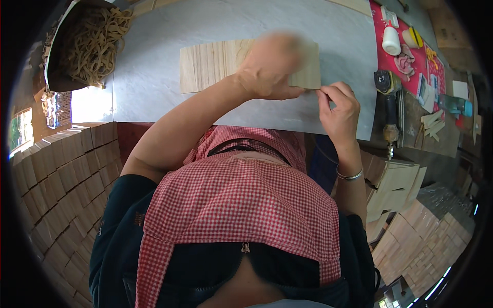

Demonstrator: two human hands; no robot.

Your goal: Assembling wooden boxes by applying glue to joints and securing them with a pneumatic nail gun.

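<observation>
A pale wooden board (210, 64) with striped grain lies across the grey worktop in front of me; whether it is one board or several stacked cannot be told. My left hand (272, 64) reaches over its right half, thumb along the near edge, gripping it. Part of that hand is blurred and its far fingers are hidden. At the board's near right corner, my right hand (340, 108) is closed, thumb and forefinger pinched together. What sits in that pinch is too small to make out. A metal bangle (350, 175) circles my right wrist.
A box of tan rubber bands (100, 46) stands at the far left. Stacked wooden blocks (67, 174) rise beside me on the left, more blocks (421, 241) on the right. A power drill (389, 97), a white bottle (391, 41) and a pink cloth (405, 61) lie right of the worktop (149, 77).
</observation>
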